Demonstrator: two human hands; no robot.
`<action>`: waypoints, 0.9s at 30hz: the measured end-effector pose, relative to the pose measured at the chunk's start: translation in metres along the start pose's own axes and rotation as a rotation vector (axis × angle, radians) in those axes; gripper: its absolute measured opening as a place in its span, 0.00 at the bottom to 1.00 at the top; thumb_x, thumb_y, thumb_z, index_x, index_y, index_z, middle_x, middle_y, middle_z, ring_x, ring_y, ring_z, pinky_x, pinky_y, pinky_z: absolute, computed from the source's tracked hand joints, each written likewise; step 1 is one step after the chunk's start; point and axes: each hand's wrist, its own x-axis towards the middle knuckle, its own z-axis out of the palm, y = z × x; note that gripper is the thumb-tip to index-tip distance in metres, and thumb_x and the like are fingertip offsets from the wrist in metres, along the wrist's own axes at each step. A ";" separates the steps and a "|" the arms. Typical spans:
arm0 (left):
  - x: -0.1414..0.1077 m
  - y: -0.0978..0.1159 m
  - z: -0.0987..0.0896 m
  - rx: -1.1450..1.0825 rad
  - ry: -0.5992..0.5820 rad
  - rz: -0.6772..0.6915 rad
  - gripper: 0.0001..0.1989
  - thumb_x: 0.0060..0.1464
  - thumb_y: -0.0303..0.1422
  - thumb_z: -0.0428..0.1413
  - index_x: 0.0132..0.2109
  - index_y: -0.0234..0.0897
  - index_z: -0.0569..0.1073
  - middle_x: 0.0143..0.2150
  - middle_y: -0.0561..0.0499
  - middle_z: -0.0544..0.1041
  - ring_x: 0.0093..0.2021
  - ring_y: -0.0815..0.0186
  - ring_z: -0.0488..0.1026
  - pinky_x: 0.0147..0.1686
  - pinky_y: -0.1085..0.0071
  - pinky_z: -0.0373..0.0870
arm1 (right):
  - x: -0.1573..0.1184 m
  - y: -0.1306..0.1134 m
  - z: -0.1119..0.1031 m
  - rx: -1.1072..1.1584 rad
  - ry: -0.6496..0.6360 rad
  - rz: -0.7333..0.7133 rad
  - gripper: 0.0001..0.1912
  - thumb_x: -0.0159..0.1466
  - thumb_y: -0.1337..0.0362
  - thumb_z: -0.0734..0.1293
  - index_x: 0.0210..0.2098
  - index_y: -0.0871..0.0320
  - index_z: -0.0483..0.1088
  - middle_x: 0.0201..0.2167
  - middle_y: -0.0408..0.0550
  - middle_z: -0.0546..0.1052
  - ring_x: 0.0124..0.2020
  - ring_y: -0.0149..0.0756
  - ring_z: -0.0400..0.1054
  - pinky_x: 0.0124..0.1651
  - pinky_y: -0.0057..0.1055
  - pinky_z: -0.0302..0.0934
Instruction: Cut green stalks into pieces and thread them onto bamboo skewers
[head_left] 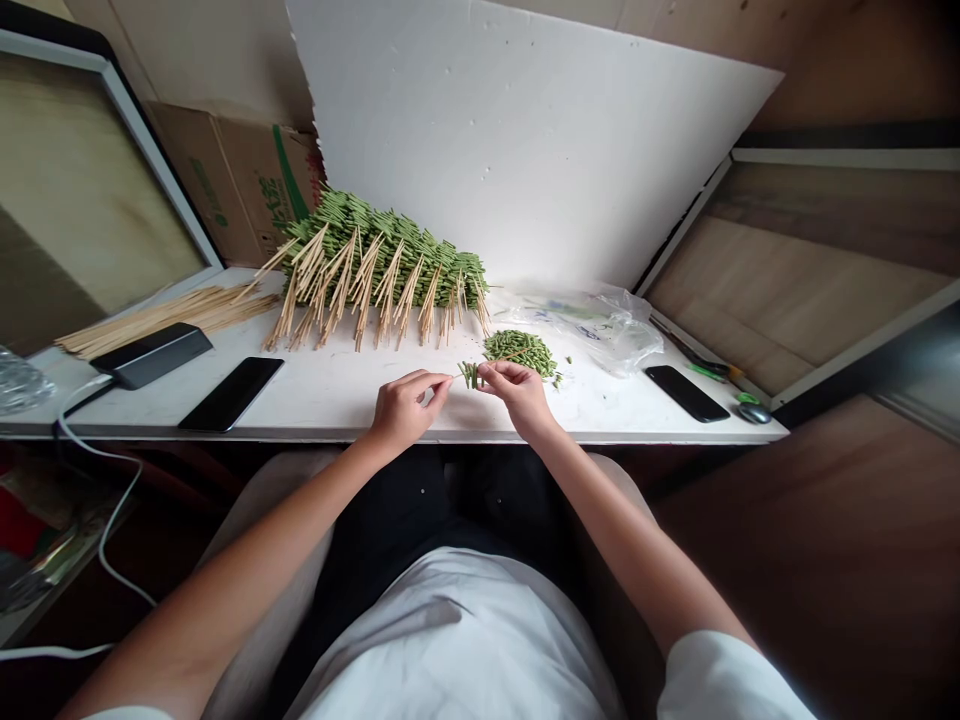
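Observation:
My left hand [406, 411] pinches the end of a thin wooden skewer [456, 377] above the table's front edge. Several short green bean pieces [469, 375] are threaded side by side on it. The fingers of my right hand [517, 392] are closed on the green pieces at the skewer's other end. Just behind that hand lies a heap of loose cut green bean pieces [519, 350]. Farther back to the left rises a big stack of filled skewers [390, 250], their bare wooden ends pointing towards me.
Bare skewers [172, 315] lie at the left, near a dark box-shaped device [154, 355] and a black phone [232, 394]. A clear plastic bag [626, 330] and a second phone [686, 393] are on the right. A white foam board [517, 140] stands behind the white table [337, 400].

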 end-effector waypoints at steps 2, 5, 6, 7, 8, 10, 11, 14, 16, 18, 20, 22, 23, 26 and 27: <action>0.000 -0.002 0.001 -0.027 -0.009 -0.024 0.07 0.67 0.31 0.60 0.44 0.38 0.84 0.37 0.50 0.84 0.25 0.70 0.66 0.31 0.72 0.66 | 0.002 -0.002 -0.004 -0.003 -0.034 0.020 0.20 0.54 0.46 0.82 0.34 0.55 0.84 0.38 0.47 0.84 0.41 0.39 0.79 0.52 0.39 0.77; 0.000 -0.007 0.002 -0.052 -0.015 -0.079 0.07 0.67 0.32 0.60 0.44 0.37 0.84 0.38 0.49 0.85 0.25 0.71 0.66 0.30 0.71 0.66 | 0.011 -0.012 -0.023 -0.067 -0.136 0.036 0.24 0.55 0.45 0.82 0.42 0.55 0.84 0.45 0.50 0.85 0.49 0.45 0.80 0.53 0.42 0.78; 0.000 -0.009 0.002 -0.055 -0.013 -0.096 0.07 0.67 0.32 0.60 0.44 0.36 0.84 0.38 0.48 0.85 0.25 0.70 0.66 0.31 0.71 0.66 | 0.015 -0.016 -0.031 -0.117 -0.152 0.020 0.26 0.57 0.45 0.81 0.47 0.55 0.84 0.47 0.52 0.85 0.51 0.47 0.80 0.52 0.42 0.78; 0.001 -0.010 0.002 -0.056 -0.011 -0.112 0.08 0.68 0.33 0.60 0.44 0.36 0.84 0.38 0.48 0.85 0.25 0.70 0.66 0.31 0.71 0.66 | 0.019 -0.020 -0.041 -0.185 -0.138 -0.013 0.28 0.59 0.45 0.79 0.52 0.54 0.82 0.48 0.53 0.85 0.52 0.48 0.80 0.49 0.41 0.79; 0.000 -0.012 0.002 -0.056 -0.009 -0.124 0.08 0.68 0.33 0.60 0.44 0.36 0.84 0.37 0.49 0.85 0.25 0.70 0.66 0.31 0.70 0.66 | 0.022 -0.024 -0.051 -0.283 -0.084 -0.060 0.28 0.62 0.45 0.77 0.55 0.54 0.81 0.47 0.54 0.86 0.50 0.49 0.80 0.46 0.40 0.78; -0.001 -0.015 0.003 -0.055 -0.010 -0.144 0.09 0.68 0.34 0.60 0.44 0.36 0.84 0.36 0.49 0.85 0.25 0.69 0.66 0.31 0.70 0.66 | 0.028 -0.029 -0.069 -0.591 -0.013 -0.133 0.22 0.66 0.49 0.74 0.54 0.56 0.82 0.43 0.55 0.86 0.46 0.49 0.81 0.43 0.40 0.76; -0.001 -0.016 0.003 -0.056 -0.013 -0.151 0.09 0.68 0.34 0.60 0.44 0.36 0.84 0.36 0.49 0.85 0.25 0.69 0.67 0.31 0.70 0.67 | 0.030 -0.031 -0.076 -0.764 -0.006 -0.150 0.17 0.68 0.53 0.73 0.50 0.57 0.84 0.41 0.55 0.87 0.44 0.48 0.81 0.44 0.40 0.75; -0.004 -0.017 0.006 -0.050 -0.023 -0.151 0.08 0.68 0.34 0.60 0.44 0.37 0.84 0.38 0.49 0.85 0.25 0.69 0.67 0.32 0.70 0.67 | 0.030 -0.032 -0.089 -1.126 -0.097 -0.096 0.09 0.68 0.60 0.73 0.39 0.56 0.86 0.38 0.53 0.87 0.40 0.46 0.79 0.43 0.37 0.71; -0.006 -0.016 0.007 -0.043 -0.034 -0.145 0.08 0.67 0.34 0.60 0.44 0.37 0.83 0.39 0.49 0.86 0.26 0.69 0.67 0.32 0.70 0.68 | 0.029 -0.031 -0.090 -1.209 -0.165 -0.027 0.07 0.67 0.61 0.74 0.39 0.54 0.86 0.38 0.50 0.87 0.40 0.44 0.79 0.40 0.34 0.69; -0.006 -0.015 0.007 -0.039 -0.043 -0.144 0.08 0.67 0.33 0.60 0.44 0.37 0.83 0.39 0.49 0.86 0.26 0.69 0.67 0.32 0.70 0.68 | 0.028 -0.030 -0.088 -1.255 -0.199 0.018 0.06 0.67 0.63 0.73 0.40 0.53 0.86 0.39 0.48 0.87 0.39 0.42 0.79 0.39 0.32 0.67; -0.006 -0.014 0.006 -0.034 -0.049 -0.143 0.08 0.67 0.33 0.59 0.44 0.38 0.83 0.40 0.49 0.86 0.26 0.69 0.67 0.32 0.70 0.68 | 0.026 -0.030 -0.085 -1.305 -0.215 0.046 0.07 0.66 0.66 0.72 0.40 0.53 0.86 0.39 0.48 0.87 0.39 0.41 0.79 0.38 0.31 0.67; -0.006 -0.014 0.006 -0.027 -0.052 -0.139 0.08 0.67 0.34 0.59 0.44 0.38 0.83 0.39 0.49 0.86 0.25 0.69 0.67 0.32 0.70 0.68 | 0.025 -0.032 -0.082 -1.351 -0.225 0.071 0.08 0.66 0.66 0.72 0.40 0.53 0.85 0.39 0.47 0.87 0.39 0.41 0.79 0.37 0.30 0.66; -0.005 -0.014 0.005 -0.024 -0.051 -0.136 0.08 0.67 0.34 0.59 0.44 0.38 0.83 0.39 0.49 0.86 0.25 0.69 0.66 0.32 0.70 0.68 | 0.024 -0.034 -0.081 -1.373 -0.230 0.079 0.08 0.65 0.66 0.72 0.41 0.53 0.85 0.40 0.47 0.87 0.39 0.41 0.80 0.36 0.30 0.65; -0.005 -0.015 0.005 -0.021 -0.052 -0.124 0.08 0.67 0.34 0.59 0.44 0.38 0.83 0.38 0.49 0.85 0.26 0.68 0.67 0.32 0.70 0.68 | 0.022 -0.039 -0.077 -1.431 -0.254 0.100 0.09 0.63 0.68 0.73 0.42 0.52 0.85 0.41 0.46 0.87 0.41 0.42 0.80 0.35 0.29 0.64; -0.006 -0.015 0.006 -0.021 -0.054 -0.119 0.08 0.67 0.34 0.59 0.44 0.38 0.83 0.38 0.49 0.85 0.26 0.68 0.67 0.32 0.70 0.68 | 0.021 -0.040 -0.076 -1.448 -0.258 0.105 0.10 0.62 0.68 0.73 0.41 0.52 0.85 0.41 0.46 0.87 0.42 0.43 0.80 0.35 0.29 0.64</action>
